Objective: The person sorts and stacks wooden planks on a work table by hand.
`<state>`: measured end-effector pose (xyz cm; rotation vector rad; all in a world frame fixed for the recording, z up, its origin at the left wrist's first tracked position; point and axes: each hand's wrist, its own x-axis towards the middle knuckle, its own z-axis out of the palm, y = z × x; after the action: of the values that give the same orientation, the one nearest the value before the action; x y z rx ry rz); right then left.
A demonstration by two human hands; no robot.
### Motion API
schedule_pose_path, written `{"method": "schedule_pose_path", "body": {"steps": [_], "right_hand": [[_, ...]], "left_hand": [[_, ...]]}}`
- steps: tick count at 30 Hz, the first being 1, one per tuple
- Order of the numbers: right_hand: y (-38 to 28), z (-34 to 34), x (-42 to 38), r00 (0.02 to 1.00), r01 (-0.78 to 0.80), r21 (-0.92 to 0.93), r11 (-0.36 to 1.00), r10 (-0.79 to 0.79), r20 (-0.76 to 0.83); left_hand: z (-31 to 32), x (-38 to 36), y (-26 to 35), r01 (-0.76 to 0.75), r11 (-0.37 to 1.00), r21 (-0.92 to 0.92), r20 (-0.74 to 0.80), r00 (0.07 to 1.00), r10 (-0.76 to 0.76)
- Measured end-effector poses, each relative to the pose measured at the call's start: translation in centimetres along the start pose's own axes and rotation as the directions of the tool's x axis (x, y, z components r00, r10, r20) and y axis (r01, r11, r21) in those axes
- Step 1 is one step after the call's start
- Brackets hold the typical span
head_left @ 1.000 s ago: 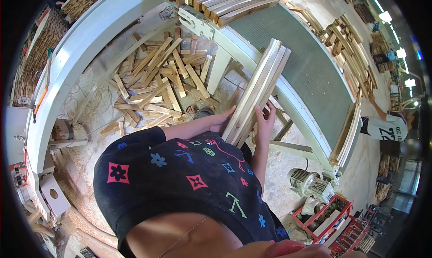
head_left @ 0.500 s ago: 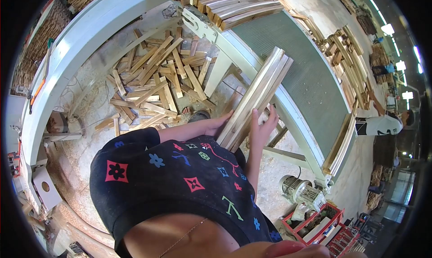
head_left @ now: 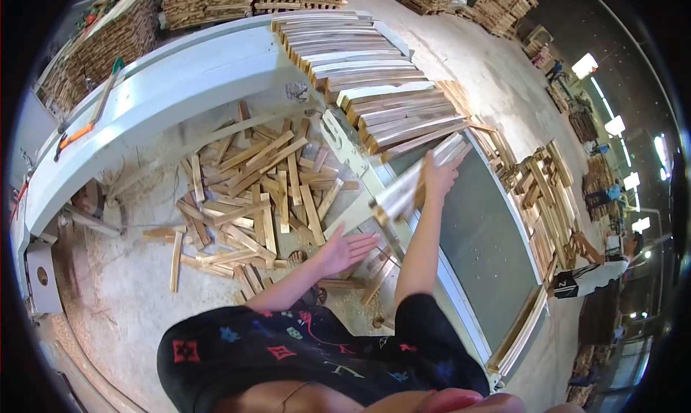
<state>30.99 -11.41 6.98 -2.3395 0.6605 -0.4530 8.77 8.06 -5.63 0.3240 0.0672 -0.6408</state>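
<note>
My right hand grips a small bundle of wooden strips from above, near their far end. The bundle lies slanted over the side rail of the green conveyor belt, close to a long row of wooden strips laid side by side. Its near end is blurred by motion. My left hand is empty, fingers stretched out, below the near end of the bundle and beside the belt's frame.
A loose heap of short wooden pieces covers the floor to the left. The machine's pale curved frame arches behind it. More strips are piled beyond the belt, where another person stands. Stacked wood rises at the back.
The bundle has moved from in front of my body up and forward to the belt by the row. My left hand has let go of it; my right hand now grips it from above.
</note>
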Motion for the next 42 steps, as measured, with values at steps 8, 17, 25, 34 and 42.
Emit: {"method": "schedule_pose_path", "body": {"steps": [8, 17, 25, 34, 42], "right_hand": [[10.0, -7.8, -4.3, 0.78, 0.481, 0.441, 0.758, -0.599, 0.179], [37.2, -34.4, -10.6, 0.852, -0.259, -0.694, 0.671, -0.18, -0.492], [44.1, -41.1, -10.8, 0.749, -0.661, -0.458, 0.595, 0.565, -0.346], [39.6, -39.2, -14.0, 0.766, -0.619, -0.337, 0.71, 0.449, -0.46], [27.4, -29.5, -25.4, 0.955, -0.279, -0.332, 0.901, 0.224, -0.193]], "left_hand": [[-25.5, -18.9, 0.6, 0.333, 0.896, 0.294, -0.731, 0.682, -0.014], [-31.1, -22.5, 3.7, 0.742, 0.594, 0.312, -0.914, 0.405, -0.026], [-0.6, 1.4, 4.8, 0.044, 0.308, 0.95, -0.233, 0.758, 0.609], [7.2, 13.9, 4.2, -0.076, 0.306, 0.949, -0.132, 0.785, 0.605], [2.3, 10.5, 2.1, 0.159, -0.199, 0.967, -0.008, 0.8, 0.6]]}}
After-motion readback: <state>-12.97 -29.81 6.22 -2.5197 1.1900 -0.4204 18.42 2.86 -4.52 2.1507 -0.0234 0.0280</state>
